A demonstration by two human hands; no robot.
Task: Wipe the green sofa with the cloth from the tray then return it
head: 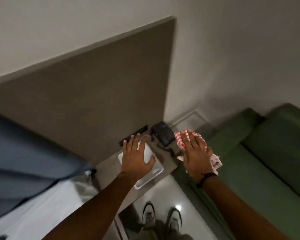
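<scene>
A red-and-white striped cloth (180, 140) hangs from my right hand (196, 153), which grips it in the air between a small side table and the green sofa (260, 153) on the right. One end of the cloth dangles below my wrist. My left hand (137, 155) hovers with spread fingers over a white tray (157, 168) that lies on the side table (111, 161). That hand holds nothing. I cannot tell whether it touches the tray.
A black telephone (163, 134) stands at the back of the side table against a brown wall panel (93, 84). A bed with a blue-grey cover (24, 153) lies to the left. My shoes (161, 217) stand on the glossy floor between bed and sofa.
</scene>
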